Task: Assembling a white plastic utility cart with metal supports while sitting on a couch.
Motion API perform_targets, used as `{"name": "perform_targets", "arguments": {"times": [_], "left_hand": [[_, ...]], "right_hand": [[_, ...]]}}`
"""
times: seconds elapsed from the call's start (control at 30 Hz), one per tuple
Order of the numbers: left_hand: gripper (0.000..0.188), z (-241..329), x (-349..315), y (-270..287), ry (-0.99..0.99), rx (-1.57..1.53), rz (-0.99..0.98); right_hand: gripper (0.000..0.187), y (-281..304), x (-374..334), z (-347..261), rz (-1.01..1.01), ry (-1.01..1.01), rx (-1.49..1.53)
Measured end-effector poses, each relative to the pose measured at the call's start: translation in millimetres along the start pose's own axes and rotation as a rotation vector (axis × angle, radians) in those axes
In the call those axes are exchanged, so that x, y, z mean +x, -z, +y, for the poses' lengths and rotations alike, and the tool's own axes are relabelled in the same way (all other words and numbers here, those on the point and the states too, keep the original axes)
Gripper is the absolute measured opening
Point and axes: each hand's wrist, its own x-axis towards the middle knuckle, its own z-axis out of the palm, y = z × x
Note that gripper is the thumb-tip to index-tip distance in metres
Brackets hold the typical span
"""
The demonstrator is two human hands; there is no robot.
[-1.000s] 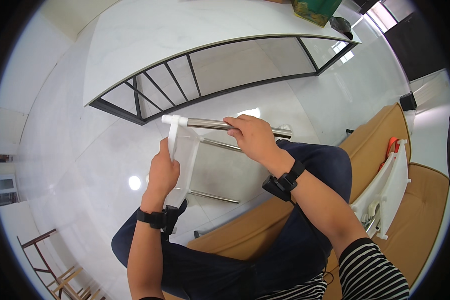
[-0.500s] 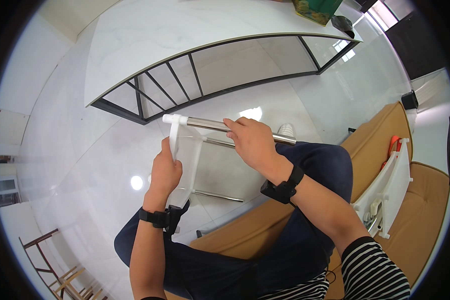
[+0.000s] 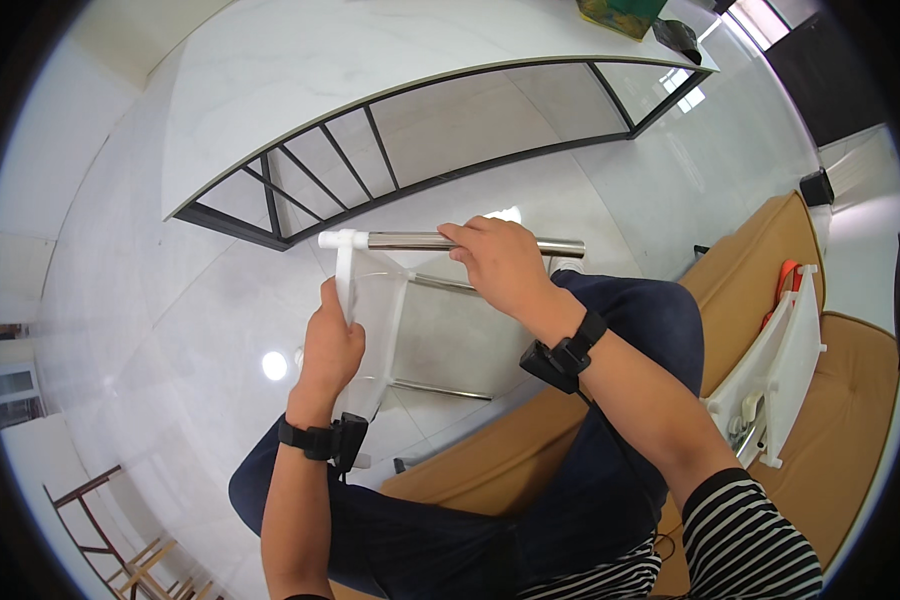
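Observation:
A white plastic rack shelf (image 3: 372, 310) stands on its side over my lap, with metal tubes joined at its corners. My left hand (image 3: 330, 340) grips the shelf's near edge, thumb on the outer side. Fingers of my right hand (image 3: 500, 262) wrap over a shiny metal tube (image 3: 400, 241), which runs from the white corner socket (image 3: 342, 239) toward the right. Two thinner-looking metal tubes lie farther down the shelf; the lower tube (image 3: 440, 390) points right, its end bare. Part of the middle tube (image 3: 440, 284) is hidden behind my right hand.
Ahead stands a marble-topped table (image 3: 300, 90) with a black metal frame, a green box (image 3: 620, 14) on it. I sit on a tan sofa (image 3: 760, 250); more white shelf panels (image 3: 770, 380), metal parts and an orange-handled item (image 3: 788, 280) lie at right. Wooden chairs (image 3: 120, 550) stand lower left.
The metal tube's right end has swung upward, so the tube lies more level. My right hand has risen slightly with it; my left hand keeps its hold on the shelf.

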Motion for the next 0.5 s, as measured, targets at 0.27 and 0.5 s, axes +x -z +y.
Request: {"name": "perform_targets", "arguments": {"times": [0.27,0.5], "left_hand": [[0.054,-10,0,-4,-0.012,0.011,0.044],[0.080,13,-18,12,-0.065,-0.080,-0.113]], "right_hand": [[0.023,-5,-4,-4,0.000,-0.030,-0.009],[0.025,-10,9,13,0.138,0.013,-0.045]]}}
